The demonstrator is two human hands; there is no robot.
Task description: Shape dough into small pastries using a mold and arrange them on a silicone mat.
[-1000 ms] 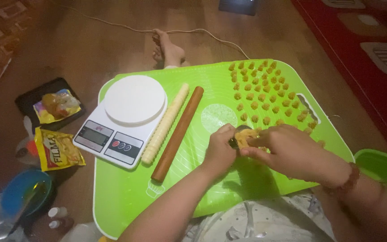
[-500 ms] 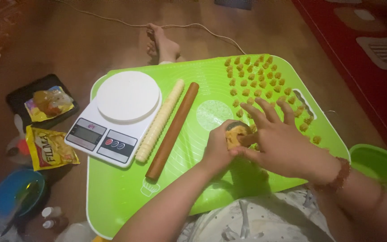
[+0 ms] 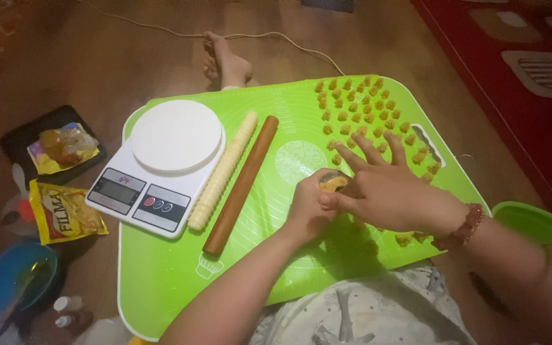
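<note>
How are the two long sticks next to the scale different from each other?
The ridged rolling pin is pale cream and bumpy all along; the smooth rolling pin is brown and plain. The ridged one lies right beside the kitchen scale; the smooth one lies farther from it, nearer the left hand. Both lie slanted, side by side, on the green mat.

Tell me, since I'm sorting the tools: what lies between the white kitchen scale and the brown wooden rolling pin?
In the head view, a cream ribbed rolling pin lies between the scale and the brown pin.
</note>
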